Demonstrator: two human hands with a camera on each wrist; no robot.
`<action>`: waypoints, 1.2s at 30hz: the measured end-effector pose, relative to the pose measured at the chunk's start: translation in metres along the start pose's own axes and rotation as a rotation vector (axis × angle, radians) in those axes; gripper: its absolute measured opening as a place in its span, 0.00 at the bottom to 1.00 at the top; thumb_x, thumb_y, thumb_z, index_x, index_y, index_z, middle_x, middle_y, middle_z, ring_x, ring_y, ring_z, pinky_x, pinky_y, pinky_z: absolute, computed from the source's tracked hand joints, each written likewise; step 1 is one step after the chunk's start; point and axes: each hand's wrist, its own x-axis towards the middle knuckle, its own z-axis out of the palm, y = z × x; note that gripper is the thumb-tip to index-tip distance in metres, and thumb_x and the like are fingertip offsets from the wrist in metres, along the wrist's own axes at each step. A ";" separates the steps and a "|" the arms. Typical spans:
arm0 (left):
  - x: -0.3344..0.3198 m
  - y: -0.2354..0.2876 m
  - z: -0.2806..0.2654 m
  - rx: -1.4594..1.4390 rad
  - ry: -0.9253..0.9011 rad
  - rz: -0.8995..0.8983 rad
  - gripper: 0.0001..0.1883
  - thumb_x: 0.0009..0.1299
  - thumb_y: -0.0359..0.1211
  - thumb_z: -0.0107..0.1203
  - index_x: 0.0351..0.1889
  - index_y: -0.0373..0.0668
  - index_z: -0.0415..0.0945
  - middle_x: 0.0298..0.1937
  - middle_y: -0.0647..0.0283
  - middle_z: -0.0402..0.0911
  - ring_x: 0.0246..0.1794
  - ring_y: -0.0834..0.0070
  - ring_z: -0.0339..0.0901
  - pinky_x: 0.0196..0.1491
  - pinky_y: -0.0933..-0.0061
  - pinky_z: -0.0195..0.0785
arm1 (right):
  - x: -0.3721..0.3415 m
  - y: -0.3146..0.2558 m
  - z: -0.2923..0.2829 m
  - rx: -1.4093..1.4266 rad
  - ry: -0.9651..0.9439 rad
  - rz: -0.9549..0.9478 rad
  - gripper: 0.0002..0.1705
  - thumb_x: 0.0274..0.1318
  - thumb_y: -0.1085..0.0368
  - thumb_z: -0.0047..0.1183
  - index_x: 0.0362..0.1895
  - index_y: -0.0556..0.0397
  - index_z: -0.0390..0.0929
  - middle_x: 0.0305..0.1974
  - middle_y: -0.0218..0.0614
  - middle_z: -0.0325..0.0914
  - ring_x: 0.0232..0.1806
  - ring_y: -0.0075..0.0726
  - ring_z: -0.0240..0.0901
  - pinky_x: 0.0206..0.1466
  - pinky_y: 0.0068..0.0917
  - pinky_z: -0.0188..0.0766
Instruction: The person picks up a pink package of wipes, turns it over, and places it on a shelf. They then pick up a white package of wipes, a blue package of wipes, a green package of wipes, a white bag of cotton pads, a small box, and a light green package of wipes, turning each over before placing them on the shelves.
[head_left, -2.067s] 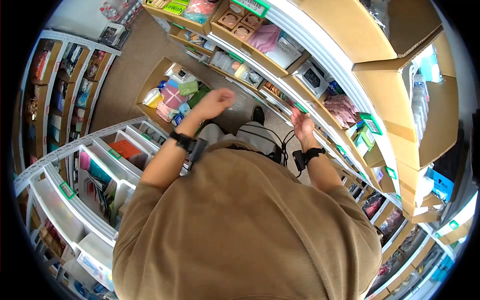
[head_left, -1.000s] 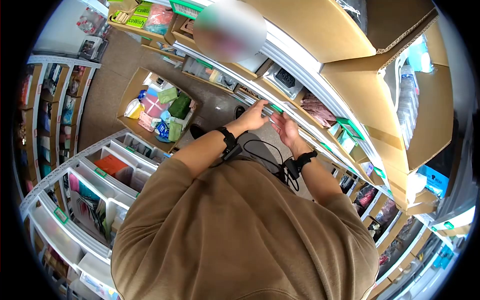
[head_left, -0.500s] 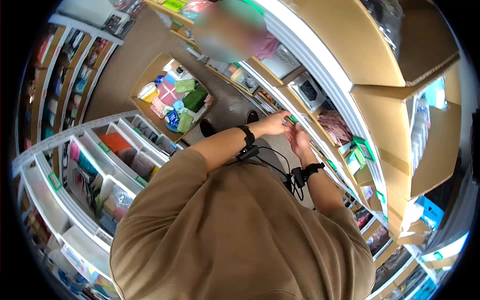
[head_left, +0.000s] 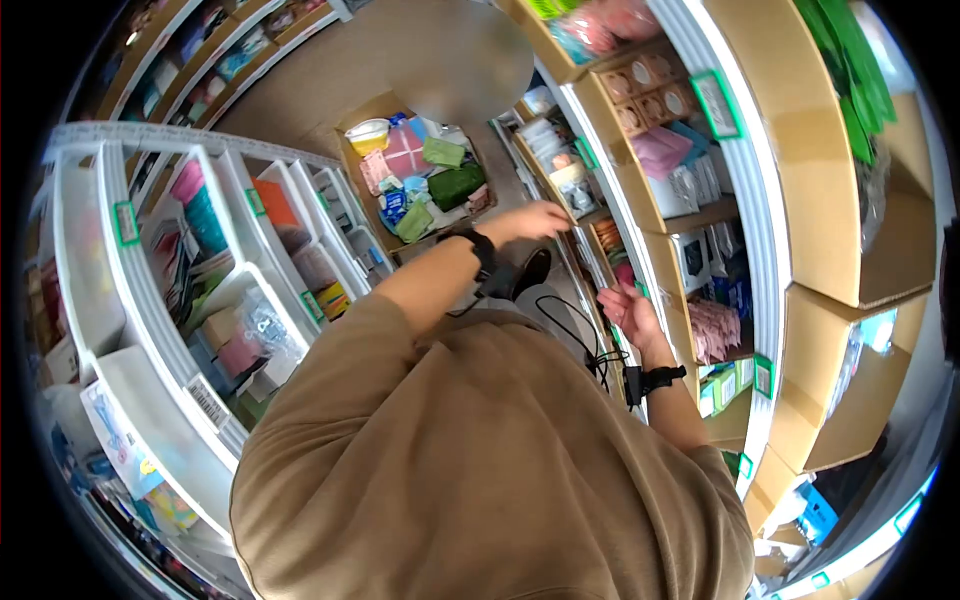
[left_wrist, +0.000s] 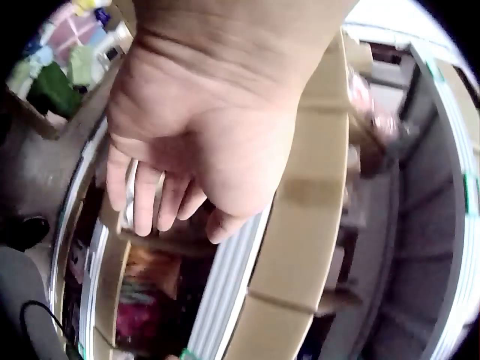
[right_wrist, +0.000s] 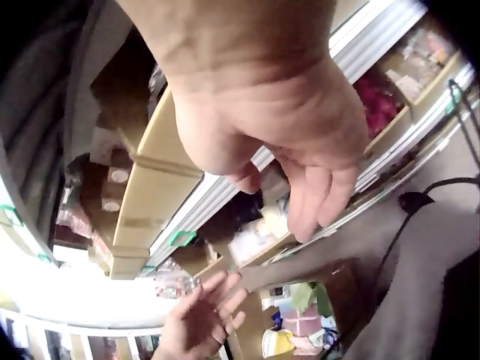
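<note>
My left hand (head_left: 540, 220) reaches forward over the lower shelf bins on the right side, its fingers relaxed and nothing in them. In the left wrist view its fingers hang down over a cardboard bin with orange packets (left_wrist: 154, 270). My right hand (head_left: 635, 315) is beside the shelf's front rail, palm up, fingers loosely bent and holding nothing. Nearest to it are bins with pink packets (head_left: 715, 330) and green-and-white boxes (head_left: 722, 388). In the right wrist view the left hand (right_wrist: 202, 319) shows with fingers spread.
An open carton (head_left: 352, 180) of packaged goods, among them a dark green bundle (head_left: 457, 185), stands on the floor ahead. White plastic bins (head_left: 150, 400) line the left shelf. Large cardboard boxes (head_left: 850, 370) sit on the upper right shelf. Black cables (head_left: 600, 360) hang between the wrists.
The hands came together at the shelf rail by half a second ago. Since then they have parted, the left going forward and left. The head view has turned, bringing the right shelf more upright.
</note>
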 end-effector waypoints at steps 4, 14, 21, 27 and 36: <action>-0.066 -0.049 -0.117 -0.096 0.495 -0.055 0.18 0.66 0.36 0.56 0.51 0.38 0.77 0.39 0.64 0.82 0.33 0.75 0.81 0.27 0.74 0.68 | 0.012 -0.044 0.099 -0.256 -0.193 -0.092 0.23 0.69 0.56 0.41 0.58 0.60 0.69 0.51 0.46 0.80 0.49 0.37 0.80 0.52 0.30 0.74; -0.102 -0.234 -0.195 -0.249 0.986 -0.263 0.16 0.61 0.38 0.58 0.37 0.32 0.80 0.30 0.53 0.83 0.33 0.63 0.82 0.39 0.65 0.72 | 0.219 -0.032 0.274 -1.526 -0.370 -0.490 0.23 0.60 0.54 0.54 0.53 0.56 0.77 0.46 0.50 0.81 0.52 0.49 0.77 0.57 0.39 0.71; -0.006 -0.305 -0.241 0.022 0.892 -0.399 0.13 0.62 0.36 0.58 0.34 0.35 0.76 0.33 0.54 0.81 0.32 0.61 0.76 0.38 0.60 0.69 | 0.376 0.031 0.290 -1.800 -0.251 -0.201 0.36 0.61 0.56 0.49 0.71 0.50 0.56 0.71 0.59 0.48 0.65 0.65 0.61 0.65 0.49 0.63; 0.108 -0.399 -0.281 0.235 0.726 -0.596 0.23 0.67 0.46 0.56 0.37 0.29 0.78 0.40 0.43 0.82 0.41 0.49 0.79 0.45 0.52 0.72 | 0.432 0.035 0.299 -2.031 -0.063 -0.305 0.19 0.59 0.62 0.49 0.53 0.55 0.74 0.65 0.53 0.60 0.49 0.61 0.76 0.48 0.47 0.77; 0.161 -0.455 -0.318 0.727 0.628 -0.499 0.20 0.70 0.42 0.50 0.34 0.33 0.82 0.46 0.47 0.81 0.55 0.52 0.73 0.54 0.53 0.70 | 0.459 0.031 0.318 -2.116 -0.138 -0.288 0.13 0.61 0.64 0.44 0.44 0.54 0.79 0.50 0.51 0.76 0.45 0.57 0.79 0.48 0.48 0.76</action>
